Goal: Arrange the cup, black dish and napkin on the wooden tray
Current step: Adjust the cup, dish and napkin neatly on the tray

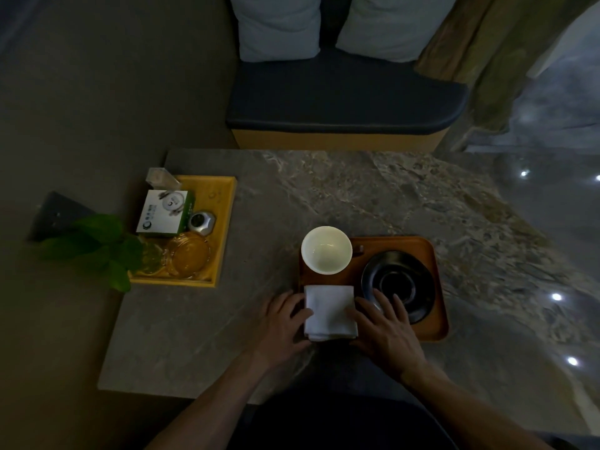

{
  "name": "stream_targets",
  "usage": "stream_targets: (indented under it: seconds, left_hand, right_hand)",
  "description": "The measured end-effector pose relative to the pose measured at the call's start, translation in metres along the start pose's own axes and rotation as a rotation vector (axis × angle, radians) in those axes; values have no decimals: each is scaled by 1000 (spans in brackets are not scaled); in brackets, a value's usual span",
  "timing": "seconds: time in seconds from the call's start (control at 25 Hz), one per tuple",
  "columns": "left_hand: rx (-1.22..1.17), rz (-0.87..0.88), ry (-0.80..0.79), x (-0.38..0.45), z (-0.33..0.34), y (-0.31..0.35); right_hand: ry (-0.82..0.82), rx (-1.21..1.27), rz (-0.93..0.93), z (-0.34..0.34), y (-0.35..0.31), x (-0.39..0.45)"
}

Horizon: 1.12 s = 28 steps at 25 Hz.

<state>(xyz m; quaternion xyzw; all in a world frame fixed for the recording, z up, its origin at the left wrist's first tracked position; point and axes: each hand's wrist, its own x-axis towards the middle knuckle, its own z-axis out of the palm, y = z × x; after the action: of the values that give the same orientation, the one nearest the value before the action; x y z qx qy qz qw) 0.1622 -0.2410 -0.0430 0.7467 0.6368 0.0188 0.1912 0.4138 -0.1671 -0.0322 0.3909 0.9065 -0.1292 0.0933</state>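
A brown wooden tray (pixel 438 287) lies on the stone table. On its far left corner stands a white cup (pixel 326 250), upright and empty. The black dish (pixel 399 280) sits on the tray's right half. A folded white napkin (pixel 329 311) lies on the near left part of the tray. My left hand (pixel 282 323) rests against the napkin's left edge, fingers spread. My right hand (pixel 386 326) presses flat at the napkin's right edge, its fingertips lying over the rim of the black dish. Neither hand clearly grips the napkin.
A yellow tray (pixel 224 222) at the table's left holds a white-and-green box (pixel 164 212), a small metal object (pixel 201 222) and glass dishes (pixel 190 254). Green leaves (pixel 97 245) overhang its left end. Beyond the table stands a dark cushioned bench (pixel 344 99) with pillows.
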Motion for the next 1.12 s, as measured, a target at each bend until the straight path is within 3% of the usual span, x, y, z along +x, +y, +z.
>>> stream_targets:
  seconds: [1.12]
  left_hand:
    - [-41, -61, 23, 17, 10, -13]
  right_hand:
    - [-51, -12, 50, -3, -2, 25]
